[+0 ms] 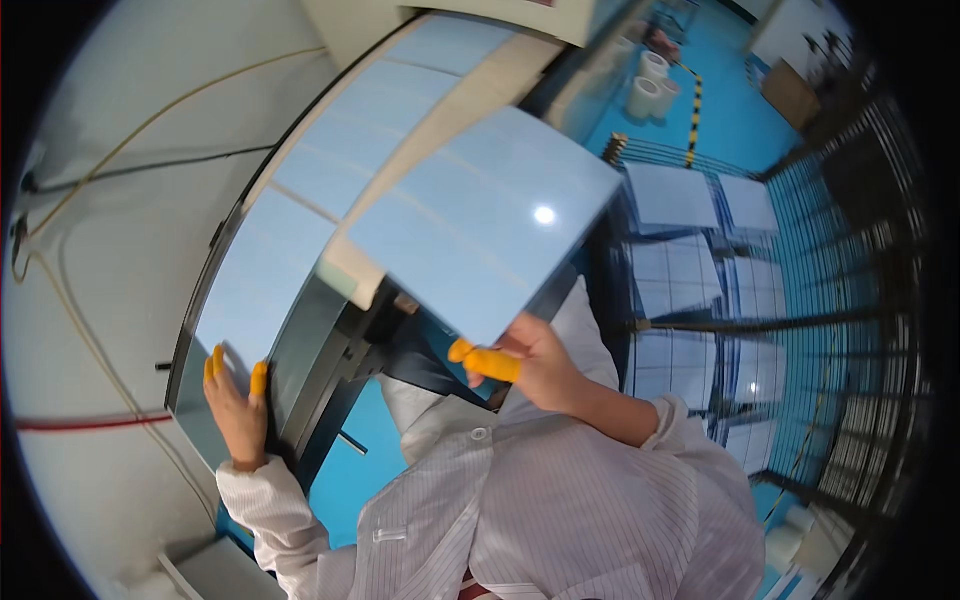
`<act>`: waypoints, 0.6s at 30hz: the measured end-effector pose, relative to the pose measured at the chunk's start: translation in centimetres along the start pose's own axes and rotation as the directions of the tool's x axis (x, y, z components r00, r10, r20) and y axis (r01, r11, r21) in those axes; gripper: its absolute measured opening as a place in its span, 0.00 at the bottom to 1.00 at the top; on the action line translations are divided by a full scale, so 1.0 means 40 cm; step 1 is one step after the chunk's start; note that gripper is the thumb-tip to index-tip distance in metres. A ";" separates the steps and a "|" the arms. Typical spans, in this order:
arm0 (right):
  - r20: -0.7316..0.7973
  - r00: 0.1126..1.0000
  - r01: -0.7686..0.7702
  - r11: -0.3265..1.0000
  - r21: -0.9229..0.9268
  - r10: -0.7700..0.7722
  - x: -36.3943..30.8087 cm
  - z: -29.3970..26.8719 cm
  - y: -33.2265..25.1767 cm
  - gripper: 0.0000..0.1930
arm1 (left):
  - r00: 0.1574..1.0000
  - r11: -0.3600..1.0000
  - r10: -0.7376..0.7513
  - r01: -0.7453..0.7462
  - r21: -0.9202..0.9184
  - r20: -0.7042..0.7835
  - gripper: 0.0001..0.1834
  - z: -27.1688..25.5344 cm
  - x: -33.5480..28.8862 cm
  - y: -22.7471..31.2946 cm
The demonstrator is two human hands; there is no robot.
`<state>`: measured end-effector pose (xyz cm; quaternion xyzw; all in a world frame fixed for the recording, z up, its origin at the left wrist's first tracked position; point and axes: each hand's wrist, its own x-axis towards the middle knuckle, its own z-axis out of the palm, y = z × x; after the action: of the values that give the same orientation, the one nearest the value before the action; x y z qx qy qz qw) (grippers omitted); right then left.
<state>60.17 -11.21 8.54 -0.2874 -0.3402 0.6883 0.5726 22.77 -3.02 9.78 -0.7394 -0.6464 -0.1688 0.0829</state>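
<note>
A large, glossy light-blue square panel [490, 215] is raised and tilted in front of me. My right hand [535, 370], with yellow finger cots, grips it at its near corner. On the conveyor belt at my left lies a row of similar panels. My left hand [238, 410], also in yellow finger cots, has its fingers spread at the near end of the closest panel [265, 265], the fingertips touching its edge. A second panel [345, 130] lies beyond it on the belt, and part of a third [450, 42] shows farther off.
At my right stands a black wire rack [800, 300] holding several stacks of light-blue panels [672, 275]. White rolls [648, 95] stand on the blue floor farther back, near black-and-yellow tape [695, 110]. A beige machine housing [490, 12] spans the conveyor's far end. A yellow cable [150, 125] runs along the left wall.
</note>
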 end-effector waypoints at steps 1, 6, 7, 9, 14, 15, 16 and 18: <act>0.016 1.000 -0.005 1.000 0.005 0.005 -0.006 -0.001 0.010 0.13 | 1.000 1.000 0.003 -0.003 -0.028 -0.009 0.26 -0.006 0.005 0.008; 0.107 0.994 -0.020 0.999 0.035 0.016 -0.022 0.014 0.018 0.12 | 0.999 0.986 0.014 -0.020 -0.163 -0.037 0.21 -0.010 0.009 -0.004; 0.141 0.990 0.007 0.998 0.055 -0.014 -0.021 0.013 0.029 0.12 | 1.000 0.980 -0.004 0.000 -0.197 -0.025 0.22 -0.011 0.012 -0.005; 0.165 0.986 0.019 0.998 0.056 -0.028 -0.022 0.016 0.038 0.13 | 0.998 0.986 0.053 -0.057 -0.159 -0.029 0.23 0.002 0.026 0.033; 0.166 0.986 0.005 1.000 0.030 -0.010 -0.045 0.001 0.056 0.12 | 0.968 0.737 0.247 -0.212 -0.642 -0.037 0.23 -0.021 0.002 0.376; 0.164 0.986 0.013 0.999 0.042 -0.020 -0.054 -0.006 0.036 0.12 | 0.977 0.543 0.206 -0.069 -0.837 0.053 0.22 -0.013 -0.016 0.423; 0.147 0.988 0.041 0.997 0.064 -0.050 -0.065 -0.012 0.014 0.11 | 0.975 0.540 0.216 -0.072 -0.839 0.055 0.22 -0.010 -0.028 0.499; 0.102 0.990 0.090 0.992 0.090 -0.099 -0.080 -0.056 -0.004 0.11 | 0.990 0.108 -0.031 0.142 -0.984 0.139 0.20 -0.006 -0.025 0.660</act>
<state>62.60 -14.02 7.32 -0.2093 -0.3539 0.6884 0.5975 48.59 -8.02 12.17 -0.5740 -0.4147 -0.5296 -0.4669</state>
